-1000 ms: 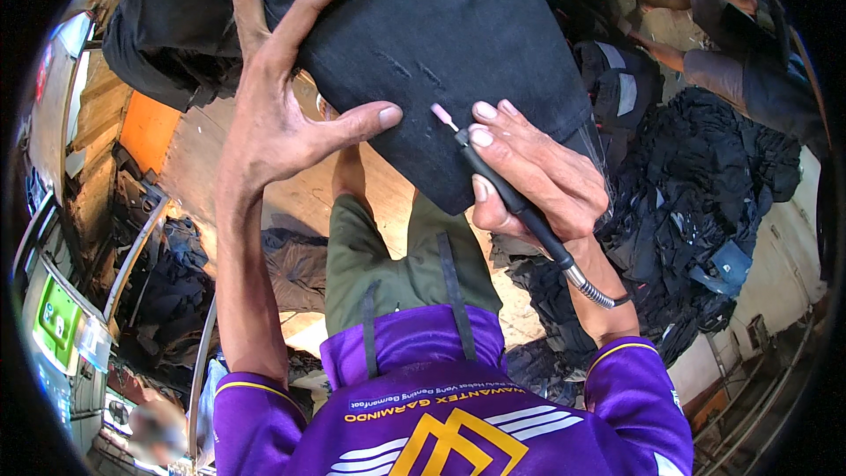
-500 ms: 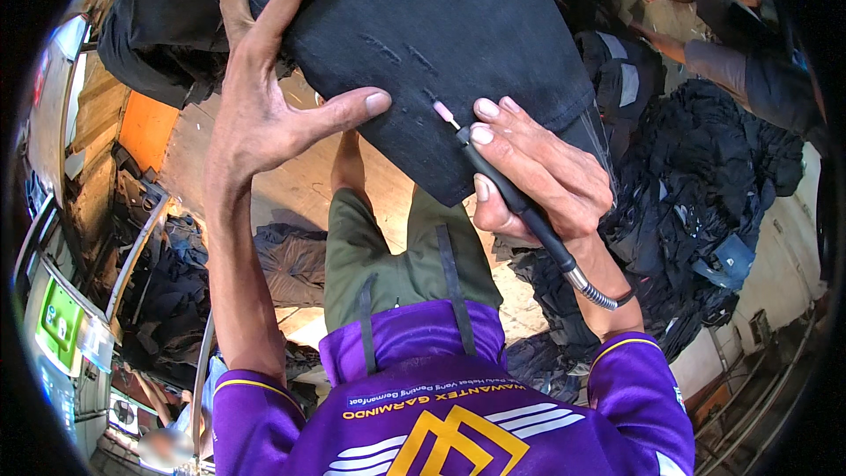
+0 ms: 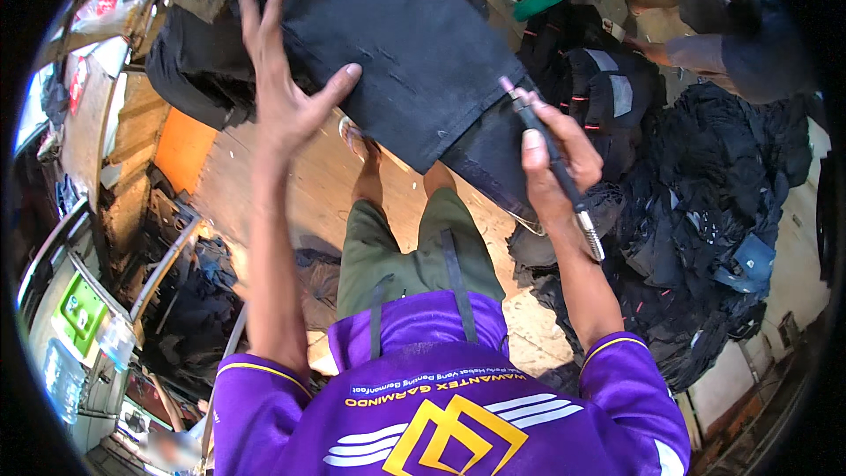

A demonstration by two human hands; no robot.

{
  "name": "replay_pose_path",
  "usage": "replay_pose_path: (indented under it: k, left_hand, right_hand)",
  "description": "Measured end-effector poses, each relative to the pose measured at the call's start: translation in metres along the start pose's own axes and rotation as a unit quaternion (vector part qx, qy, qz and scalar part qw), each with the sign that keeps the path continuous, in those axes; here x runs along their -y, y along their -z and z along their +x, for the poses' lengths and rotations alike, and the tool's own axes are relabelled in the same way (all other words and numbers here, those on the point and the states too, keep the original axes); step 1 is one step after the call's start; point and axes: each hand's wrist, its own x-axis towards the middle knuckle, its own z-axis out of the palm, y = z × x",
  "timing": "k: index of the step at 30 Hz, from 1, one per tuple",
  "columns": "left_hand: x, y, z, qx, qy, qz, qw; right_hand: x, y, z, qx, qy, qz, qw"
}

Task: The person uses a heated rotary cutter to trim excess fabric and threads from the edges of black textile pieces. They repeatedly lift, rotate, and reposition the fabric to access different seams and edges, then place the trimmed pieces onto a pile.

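Right hand [image 3: 568, 159]: fingers and thumb closed round the pen-like tool [image 3: 557, 161], barrel aslant, metal coil back along the wrist. Left hand [image 3: 291, 110]: loose, fingers spread at the cloth's left edge, thumb reaching over it; cannot tell whether it presses. It holds nothing visible.

Cloth [image 3: 401, 35], black, spread ahead of the body, one corner pointing toward the legs. Short frayed marks [image 3: 383, 57] lie nearer its left edge. A second dark layer shows past the hem. Tool's pink tip [image 3: 506, 84] is at the cloth's right edge, by the hem, well apart from the marks. Contact there unclear; whether it spins, cannot tell.

Risks, my judgement: a running tip could nick the hem or catch loose threads, being so near the seam. The cloth could slip or crease under the tool, with the left hand so slack. The cord could drag the tip off line if it snags on the forearm.

Containers: clear bottle [image 3: 63, 379] at the far left; contents not readable. Green tray [image 3: 68, 310] above it, small shapes on it, too small to name. Dark garments at right lie in a loose heap [image 3: 714, 203], no bin visible around them.
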Motion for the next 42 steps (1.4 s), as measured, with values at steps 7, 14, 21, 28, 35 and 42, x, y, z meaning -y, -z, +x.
replay_pose_path:
  k: [7,14,21,28,35,42]
  left_hand:
    - [-0.097,-0.099,-0.107,-0.091,0.407,-0.436,0.798]
    - [-0.072,-0.090,-0.121,0.009,0.369,-0.350,0.861]
    - [-0.058,-0.087,-0.138,-0.028,0.298,-0.317,0.900]
    - [-0.053,-0.088,-0.152,-0.022,0.310,-0.288,0.906]
    - [-0.048,-0.091,-0.152,-0.022,0.280,-0.355,0.891]
    - [-0.049,-0.088,-0.153,-0.011,0.305,-0.340,0.889]
  right_hand:
    - [-0.019,0.006,-0.010,0.004,0.078,-0.028,0.997]
    - [-0.028,0.015,-0.031,0.042,0.121,-0.038,0.991]
    - [-0.022,0.017,-0.042,0.148,0.152,-0.041,0.976]
    - [-0.024,0.010,-0.043,0.184,0.175,-0.044,0.966]
    - [-0.023,0.011,-0.045,0.186,0.171,-0.051,0.966]
    - [-0.025,0.012,-0.045,0.168,0.168,-0.060,0.970]
